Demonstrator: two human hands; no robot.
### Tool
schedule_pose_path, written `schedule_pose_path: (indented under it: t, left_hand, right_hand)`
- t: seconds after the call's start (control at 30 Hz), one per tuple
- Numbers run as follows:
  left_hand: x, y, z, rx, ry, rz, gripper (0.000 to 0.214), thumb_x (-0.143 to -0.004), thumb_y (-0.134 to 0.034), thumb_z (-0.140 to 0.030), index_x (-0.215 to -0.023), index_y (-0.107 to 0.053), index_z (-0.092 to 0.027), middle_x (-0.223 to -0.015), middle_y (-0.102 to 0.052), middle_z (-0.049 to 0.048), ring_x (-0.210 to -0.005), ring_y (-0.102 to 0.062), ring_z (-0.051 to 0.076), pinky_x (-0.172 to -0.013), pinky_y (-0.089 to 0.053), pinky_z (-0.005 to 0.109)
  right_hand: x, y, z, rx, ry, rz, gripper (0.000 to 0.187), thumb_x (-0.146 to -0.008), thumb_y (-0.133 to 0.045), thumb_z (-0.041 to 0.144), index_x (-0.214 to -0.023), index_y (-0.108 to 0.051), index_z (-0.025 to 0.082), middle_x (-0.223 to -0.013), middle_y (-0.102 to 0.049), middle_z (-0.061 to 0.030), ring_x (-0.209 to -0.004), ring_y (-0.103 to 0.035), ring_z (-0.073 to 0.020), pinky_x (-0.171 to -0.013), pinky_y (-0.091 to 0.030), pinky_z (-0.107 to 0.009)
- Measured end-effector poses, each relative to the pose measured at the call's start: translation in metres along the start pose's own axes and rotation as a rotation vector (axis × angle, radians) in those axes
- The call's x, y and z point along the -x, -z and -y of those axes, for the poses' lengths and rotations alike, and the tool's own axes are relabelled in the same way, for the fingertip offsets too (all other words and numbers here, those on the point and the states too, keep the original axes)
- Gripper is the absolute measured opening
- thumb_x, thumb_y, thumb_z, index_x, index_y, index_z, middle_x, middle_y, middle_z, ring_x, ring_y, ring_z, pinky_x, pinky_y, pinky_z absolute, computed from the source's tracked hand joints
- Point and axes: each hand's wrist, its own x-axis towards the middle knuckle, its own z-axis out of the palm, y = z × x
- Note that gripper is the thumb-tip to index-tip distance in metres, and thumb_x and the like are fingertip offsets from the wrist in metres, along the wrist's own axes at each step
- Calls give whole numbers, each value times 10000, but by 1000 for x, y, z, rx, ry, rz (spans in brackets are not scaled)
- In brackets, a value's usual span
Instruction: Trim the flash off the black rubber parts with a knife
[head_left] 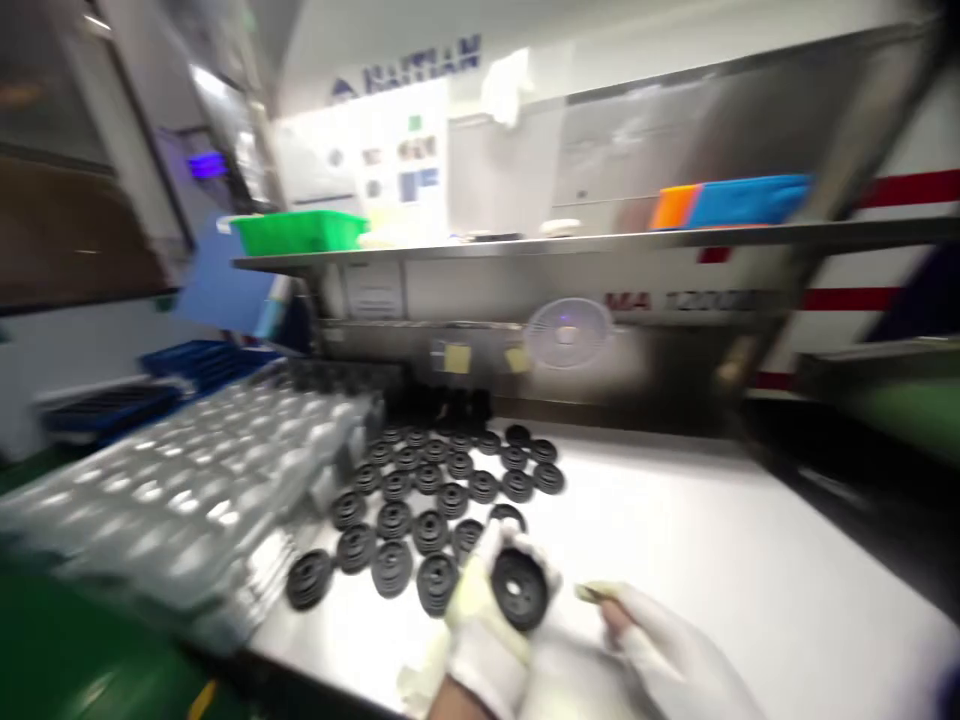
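The picture is smeared by motion. My left hand (491, 625), in a white glove, is closed around a black round rubber part (519, 590) with a centre hole, held up facing me. My right hand (664, 650), also gloved, is just right of it and pinches a small yellowish thing (596, 593) at its fingertips. Behind my hands, several more black round parts (427, 490) lie in rows on the white tabletop (712, 530).
A stack of clear plastic blister trays (187, 490) fills the table's left side. Blue trays (202, 360) sit further left. A steel shelf (525, 245) above carries a green bin (300, 230) and blue and orange items (735, 203). A small fan (568, 333) stands at the back.
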Motion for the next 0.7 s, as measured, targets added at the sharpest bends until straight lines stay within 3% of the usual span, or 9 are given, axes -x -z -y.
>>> schedule_pose_path:
  t: [0.07,0.13,0.23,0.47,0.7]
  left_hand:
    - [-5,-6,11,74,37,-21,105,-804,-526,-201,-714,-515,-149,-595,-510,5,-578,-539,126,-588,-477,281]
    - [-1,-8,18,57,27,11,42,-756,-563,-140,-733,-530,-152,-603,-530,14,-590,-549,144,-584,-479,292]
    - [7,-8,27,-2,-35,48,102,-726,-579,-117,-815,-560,-163,-632,-559,25,-604,-561,159,-589,-480,301]
    - [7,-12,30,44,-107,-11,127,-720,-559,-88,-826,-573,-156,-637,-553,34,-614,-567,161,-591,-489,305]
    - [6,-17,30,128,-190,-42,158,-702,-573,-69,-837,-573,-151,-689,-559,25,-649,-570,124,-679,-503,286]
  right_hand:
    - [9,4,5,60,7,15,245,-895,-346,364,-934,-564,261,-900,-621,-22,-884,-566,-218,-781,-449,-347]
    - [12,1,12,139,9,19,258,-898,-292,338,-823,-525,253,-774,-606,-10,-736,-572,-211,-658,-453,-334]
    - [14,-4,21,232,-14,-2,250,-892,-272,316,-740,-456,244,-703,-583,-5,-643,-553,-201,-560,-420,-305]
    - [18,-16,22,312,-37,-57,253,-894,-277,305,-762,-484,241,-676,-596,-4,-603,-555,-187,-533,-373,-277]
    - [24,-40,21,403,68,-155,274,-917,-294,313,-745,-496,242,-632,-607,19,-547,-571,-154,-485,-346,-242]
